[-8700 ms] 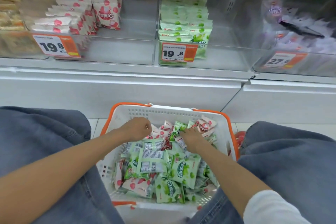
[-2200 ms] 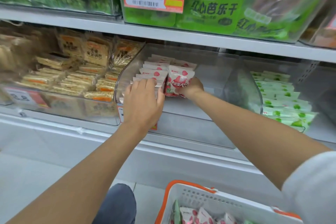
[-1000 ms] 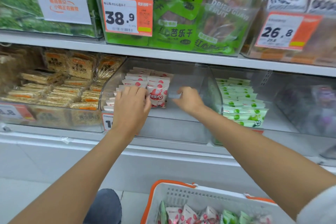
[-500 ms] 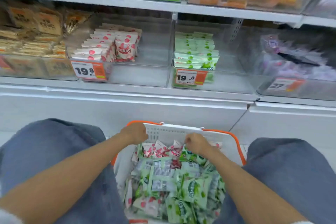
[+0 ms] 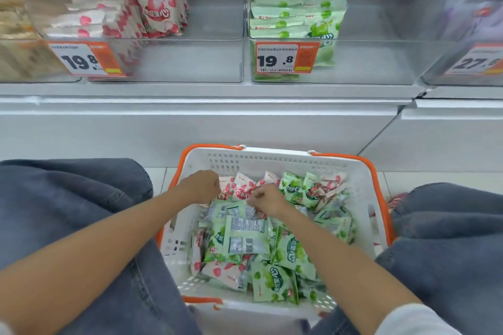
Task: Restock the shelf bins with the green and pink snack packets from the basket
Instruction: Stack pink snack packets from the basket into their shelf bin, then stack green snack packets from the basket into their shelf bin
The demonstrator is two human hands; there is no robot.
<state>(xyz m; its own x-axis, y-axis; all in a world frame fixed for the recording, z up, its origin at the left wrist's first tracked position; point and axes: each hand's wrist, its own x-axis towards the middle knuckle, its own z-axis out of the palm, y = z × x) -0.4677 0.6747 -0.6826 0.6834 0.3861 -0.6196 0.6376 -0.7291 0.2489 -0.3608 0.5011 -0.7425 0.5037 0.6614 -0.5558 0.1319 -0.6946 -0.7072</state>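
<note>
A white basket (image 5: pixel 275 164) with orange handles sits on the floor between my knees. It holds several green snack packets (image 5: pixel 290 251) mixed with pink snack packets (image 5: pixel 241 188). Both my hands are in its far half. My left hand (image 5: pixel 202 186) is curled with its fingertips on a pink packet at the far left of the pile. My right hand (image 5: pixel 268 200) pinches the edge of a pink packet beside it. On the shelf above, a clear bin (image 5: pixel 190 62) holds upright pink packets (image 5: pixel 156 11), and the bin to its right (image 5: pixel 367 62) holds green packets (image 5: pixel 294 8).
Price tags reading 19.8 (image 5: pixel 287 57) hang on both bin fronts. A bin of tan packets (image 5: pixel 16 35) stands at far left and a bin of purple packets (image 5: pixel 479 8) at far right. My knees in blue jeans (image 5: pixel 68 212) flank the basket.
Earlier my hands were at the pink bin on the shelf. They have since come down into the basket, and in the last half second both closed in on the pink packets at its far side.
</note>
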